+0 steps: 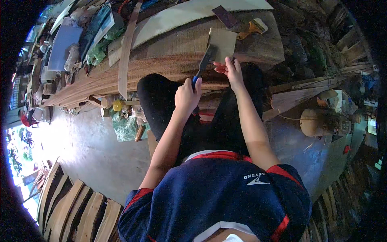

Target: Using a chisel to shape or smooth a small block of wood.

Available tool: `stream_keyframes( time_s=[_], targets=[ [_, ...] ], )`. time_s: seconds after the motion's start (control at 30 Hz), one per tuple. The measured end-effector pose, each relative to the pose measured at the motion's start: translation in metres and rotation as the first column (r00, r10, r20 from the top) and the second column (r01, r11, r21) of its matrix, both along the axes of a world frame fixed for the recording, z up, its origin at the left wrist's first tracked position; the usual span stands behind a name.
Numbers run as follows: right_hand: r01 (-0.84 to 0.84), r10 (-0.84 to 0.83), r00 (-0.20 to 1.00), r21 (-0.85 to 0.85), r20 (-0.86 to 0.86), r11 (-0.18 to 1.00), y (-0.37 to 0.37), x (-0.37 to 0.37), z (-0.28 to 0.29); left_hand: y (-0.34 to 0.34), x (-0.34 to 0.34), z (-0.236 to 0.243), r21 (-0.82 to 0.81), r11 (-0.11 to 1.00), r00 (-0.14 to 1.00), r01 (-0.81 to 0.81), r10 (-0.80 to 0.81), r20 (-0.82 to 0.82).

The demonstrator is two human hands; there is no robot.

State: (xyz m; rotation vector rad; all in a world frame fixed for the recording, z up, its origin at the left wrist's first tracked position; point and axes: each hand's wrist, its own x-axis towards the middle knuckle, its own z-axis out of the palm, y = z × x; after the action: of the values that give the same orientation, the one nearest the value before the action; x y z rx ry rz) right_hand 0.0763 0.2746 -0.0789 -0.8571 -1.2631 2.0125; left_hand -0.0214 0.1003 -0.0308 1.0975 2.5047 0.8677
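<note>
My left hand [186, 94] is closed round the blue handle of a tool [207, 54] with a long, flat, dark blade, tilted up to the right. The blade's upper part lies over the face of a pale squarish piece [225, 40]. My right hand [231, 70] pinches that piece at its lower edge, with the other fingers curled below it. Behind them is a large curved wooden slab [169, 56] across my knees' far side. On it rest a dark brown rectangular pad [224, 17] and a brush [254, 27] with an orange handle and pale bristles.
Long pale strips [189, 10] lie along the slab. At left are a blue-grey sheet [64, 48] and green plastic bags [96, 56]. A round wooden block [312, 121] stands on the right floor. Boards [84, 213] lean at lower left. A distant person in red [25, 117] is at far left.
</note>
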Motion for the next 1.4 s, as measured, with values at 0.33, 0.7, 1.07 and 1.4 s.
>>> stream_keyframes(
  time_s=[0.33, 0.7, 1.07, 1.4],
  targets=[
    [-0.007, 0.007, 1.0, -0.004, -0.019, 1.0, -0.002, -0.001, -0.003, -0.002, -0.001, 0.007, -0.025, 0.999, 0.998, 0.02, -0.021, -0.054],
    [-0.041, 0.041, 0.999, 0.075, -0.005, 0.996, -0.005, -0.004, 0.002, -0.014, -0.011, 0.003, 0.026, 0.999, 0.999, -0.035, 0.035, -0.018],
    [0.039, -0.04, 0.999, -0.04, -0.029, 0.998, 0.004, 0.0, -0.019, -0.01, -0.005, 0.002, -0.054, 0.998, 0.994, 0.023, -0.028, -0.101],
    [0.008, -0.002, 0.975, 0.026, -0.223, 1.0, -0.009, -0.011, -0.013, -0.007, 0.003, -0.004, -0.009, 1.0, 0.991, 0.014, -0.015, -0.136]
  ],
)
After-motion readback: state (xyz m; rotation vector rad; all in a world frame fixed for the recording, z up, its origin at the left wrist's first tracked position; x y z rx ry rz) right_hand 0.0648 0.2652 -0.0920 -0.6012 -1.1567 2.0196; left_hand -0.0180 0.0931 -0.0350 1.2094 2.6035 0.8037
